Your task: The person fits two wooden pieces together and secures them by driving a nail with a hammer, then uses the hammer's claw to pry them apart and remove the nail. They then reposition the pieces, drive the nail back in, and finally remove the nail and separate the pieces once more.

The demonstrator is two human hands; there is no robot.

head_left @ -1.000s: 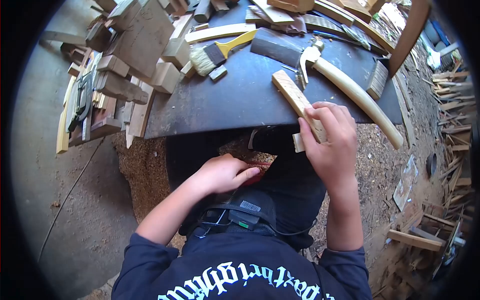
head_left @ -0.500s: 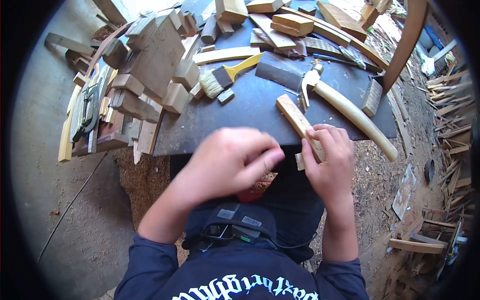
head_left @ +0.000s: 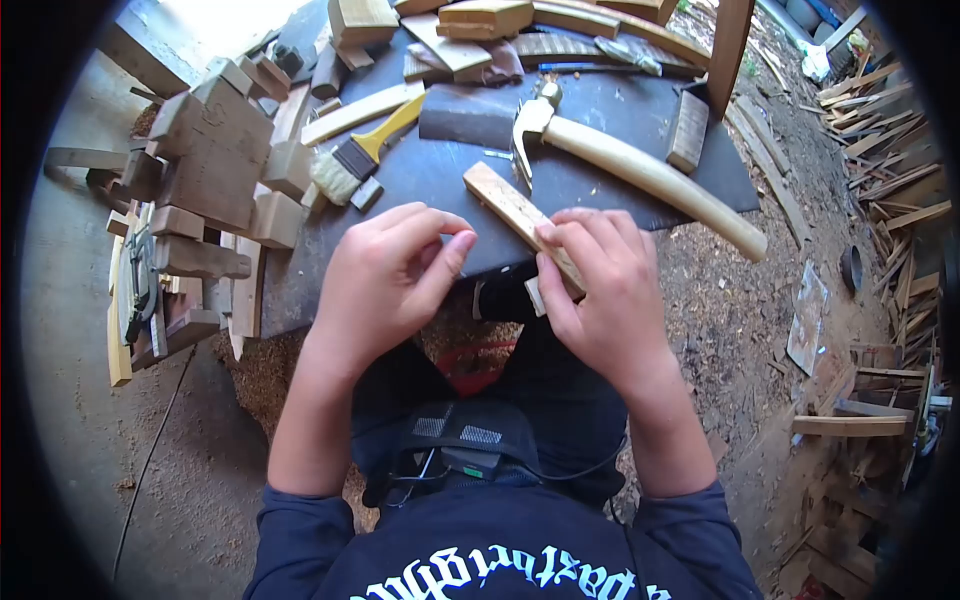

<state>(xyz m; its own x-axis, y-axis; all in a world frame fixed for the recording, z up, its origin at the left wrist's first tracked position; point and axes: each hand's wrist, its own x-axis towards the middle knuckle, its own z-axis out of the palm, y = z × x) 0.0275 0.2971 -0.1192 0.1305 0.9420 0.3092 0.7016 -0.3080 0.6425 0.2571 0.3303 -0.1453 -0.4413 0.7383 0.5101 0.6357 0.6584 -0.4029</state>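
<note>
My right hand [head_left: 610, 285] grips the near end of a narrow wooden block [head_left: 510, 208], thumb on one side and fingers on the other. The block's far end points away from me, over the dark tabletop [head_left: 415, 225]. A small pale piece of wood [head_left: 535, 297] shows beneath its near end. My left hand [head_left: 385, 275] hovers at the table edge, left of the block and apart from it. Its fingers are curled, with thumb and forefinger tips close together; anything between them is too small to make out. Just beyond the block lies a claw hammer [head_left: 640, 178].
A yellow-handled brush [head_left: 358, 158] lies at the left, near a dark flat block [head_left: 470, 115]. Wood offcuts [head_left: 485, 18] are piled at the back. Stacked wooden pieces [head_left: 215, 165] crowd the left edge. Scrap wood [head_left: 890, 130] covers the ground at right.
My left hand has moved left, away from the block, and its blur is gone. My right hand keeps its hold. The whole view has shifted, so the table's things appear further left.
</note>
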